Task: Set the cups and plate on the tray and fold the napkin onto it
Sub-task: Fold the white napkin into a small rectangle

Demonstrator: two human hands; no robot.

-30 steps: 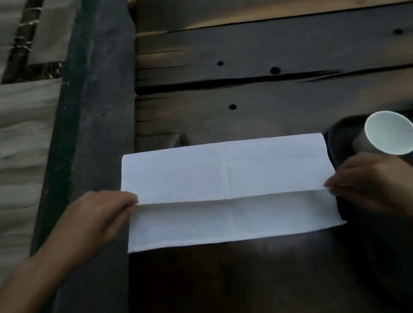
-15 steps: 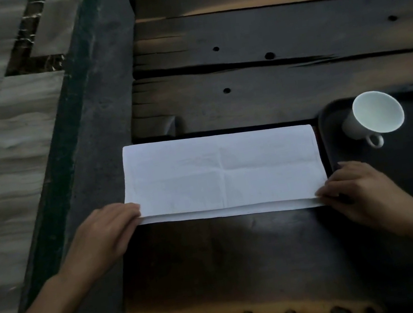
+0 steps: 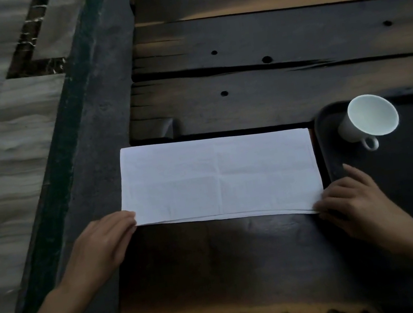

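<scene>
— Where is the napkin (image 3: pixel 218 177) found, and how is it laid?

— It is spread flat on the counter (image 3: pixel 284 88), just beside the dark tray's (image 3: pixel 326 152) left rim, folded once into a long rectangle. Its long axis is run crosswise, from one hand to the other.

— How is it held?

— The near left corner is pressed down by the left hand (image 3: pixel 103 246), the near right corner by the right hand (image 3: pixel 350 204); in both, the fingers are laid flat and close together, nothing being gripped. The tray is nearer the right hand, so a second fold is judged likeliest from the left end across toward it.

— What is not made out?

— Only one cup (image 3: pixel 368 118) is seen, at the tray's far left corner. The tray is cut off at the right, so no plate or second cup can be confirmed. The light is dim.
</scene>
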